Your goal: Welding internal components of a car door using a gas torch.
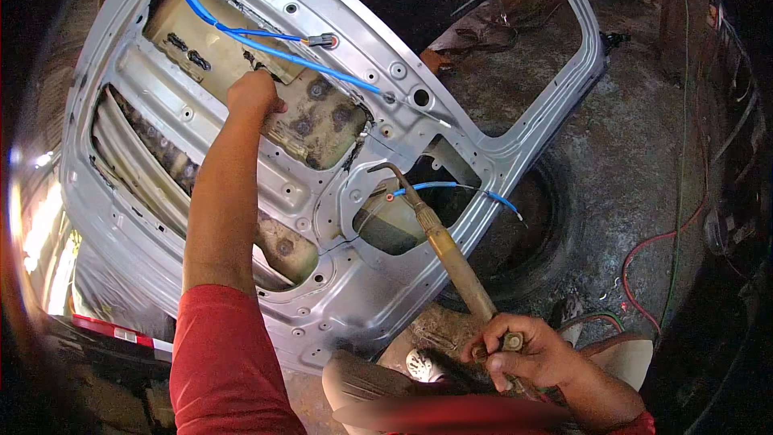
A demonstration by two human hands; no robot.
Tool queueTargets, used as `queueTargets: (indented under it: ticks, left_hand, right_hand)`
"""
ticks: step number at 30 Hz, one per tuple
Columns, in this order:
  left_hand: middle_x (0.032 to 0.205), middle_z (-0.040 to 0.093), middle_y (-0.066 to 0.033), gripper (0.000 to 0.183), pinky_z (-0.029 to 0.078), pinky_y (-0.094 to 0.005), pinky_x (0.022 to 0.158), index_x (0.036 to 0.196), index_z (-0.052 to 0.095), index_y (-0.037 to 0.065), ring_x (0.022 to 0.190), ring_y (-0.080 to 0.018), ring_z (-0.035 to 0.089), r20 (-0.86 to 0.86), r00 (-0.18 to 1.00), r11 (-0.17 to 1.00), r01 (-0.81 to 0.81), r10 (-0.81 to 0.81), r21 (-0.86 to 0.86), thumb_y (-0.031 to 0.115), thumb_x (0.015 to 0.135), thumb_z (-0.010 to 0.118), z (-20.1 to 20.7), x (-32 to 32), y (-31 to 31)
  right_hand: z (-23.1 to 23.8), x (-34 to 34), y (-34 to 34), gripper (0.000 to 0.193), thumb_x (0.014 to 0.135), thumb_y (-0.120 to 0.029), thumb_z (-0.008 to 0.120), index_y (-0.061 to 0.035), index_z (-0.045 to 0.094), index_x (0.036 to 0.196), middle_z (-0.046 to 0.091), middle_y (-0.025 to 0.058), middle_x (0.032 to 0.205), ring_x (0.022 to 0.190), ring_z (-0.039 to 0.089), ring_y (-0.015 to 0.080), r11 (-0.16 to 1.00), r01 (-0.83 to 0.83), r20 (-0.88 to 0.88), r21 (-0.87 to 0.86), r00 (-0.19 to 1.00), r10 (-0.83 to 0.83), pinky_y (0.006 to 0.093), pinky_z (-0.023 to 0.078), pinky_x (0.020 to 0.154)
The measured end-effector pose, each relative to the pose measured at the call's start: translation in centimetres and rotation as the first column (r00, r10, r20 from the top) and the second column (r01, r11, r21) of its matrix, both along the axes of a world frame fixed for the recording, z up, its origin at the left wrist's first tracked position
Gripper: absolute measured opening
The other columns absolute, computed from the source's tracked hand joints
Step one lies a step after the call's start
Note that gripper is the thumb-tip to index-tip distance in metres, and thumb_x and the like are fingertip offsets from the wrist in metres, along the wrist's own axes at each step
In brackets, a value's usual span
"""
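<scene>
A silver car door shell [346, 314] lies tilted before me, its inner side up. My left hand [256, 95] reaches over its long upper opening, closed, with the back of the hand up. Its fingers are mostly hidden, so I cannot make out what they hold. Under and beside it is a tan inner panel [205, 28] with black smears. My right hand [519, 350] grips a brass gas torch [455, 262] at the valve end. The torch's bent tip [382, 167] points up and left over the door, near the smaller opening. No flame shows.
A blue-sleeved wire [298, 60] with a grey connector [320, 40] crosses the upper opening. A shorter blue wire [435, 185] hangs by the smaller one. Beneath the door's right side lies a tyre [555, 225]. Red hose [626, 274] and green hose [675, 274] trail across the dark floor.
</scene>
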State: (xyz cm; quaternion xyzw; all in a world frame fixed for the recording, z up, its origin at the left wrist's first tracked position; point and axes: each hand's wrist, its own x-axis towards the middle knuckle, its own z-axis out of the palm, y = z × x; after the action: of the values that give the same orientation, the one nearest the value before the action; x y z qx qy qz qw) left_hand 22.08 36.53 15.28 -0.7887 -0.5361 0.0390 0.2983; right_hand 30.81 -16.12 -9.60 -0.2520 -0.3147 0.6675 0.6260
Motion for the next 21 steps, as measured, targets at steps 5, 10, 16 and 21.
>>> queueTargets:
  ticks: [5,10,16,21]
  left_hand:
    - [0.119,0.076,-0.0160,0.069,0.059,-0.0427,0.091,0.120,0.073,0.003,0.111,-0.0319,0.074,0.001,1.000,1.000,0.008,-0.008,-0.017,0.041,0.068,0.097,-0.1,-0.1,-0.1]
    - [0.120,0.076,-0.0154,0.062,0.059,-0.0429,0.091,0.118,0.075,0.004,0.111,-0.0318,0.074,0.035,0.999,1.000,-0.017,0.018,-0.012,0.039,0.071,0.096,-0.5,0.4,-1.1]
    - [0.119,0.076,-0.0151,0.058,0.059,-0.0431,0.091,0.115,0.077,0.005,0.110,-0.0315,0.074,0.109,0.994,0.999,-0.026,0.028,-0.022,0.038,0.072,0.095,-0.7,0.4,-0.8]
    - [0.120,0.076,-0.0167,0.052,0.059,-0.0442,0.092,0.116,0.075,0.004,0.111,-0.0335,0.073,0.093,0.995,0.999,0.027,-0.025,-0.028,0.033,0.076,0.092,-1.6,0.1,-0.1]
  right_hand:
    - [0.6,0.1,0.0,0.013,0.101,-0.005,0.067,-0.0035,0.056,0.108,0.070,0.0218,0.097,0.070,0.070,0.0151,0.999,0.007,-0.005,-0.040,1.000,-0.007,0.0357,0.058,0.082]
    - [0.2,0.1,0.2,0.014,0.102,-0.005,0.066,-0.0063,0.054,0.109,0.068,0.0194,0.117,0.063,0.064,0.0066,1.000,-0.018,0.009,-0.004,1.000,0.018,0.0230,0.053,0.060]
    - [0.0,0.0,0.3,0.013,0.102,-0.003,0.065,-0.0062,0.054,0.108,0.068,0.0193,0.117,0.064,0.064,0.0068,1.000,-0.007,0.012,0.019,1.000,0.007,0.0231,0.054,0.060]
    - [0.4,0.1,0.3,0.013,0.102,-0.004,0.066,-0.0060,0.054,0.108,0.068,0.0193,0.117,0.064,0.064,0.0074,1.000,-0.008,-0.007,-0.014,1.000,0.008,0.0238,0.054,0.061]
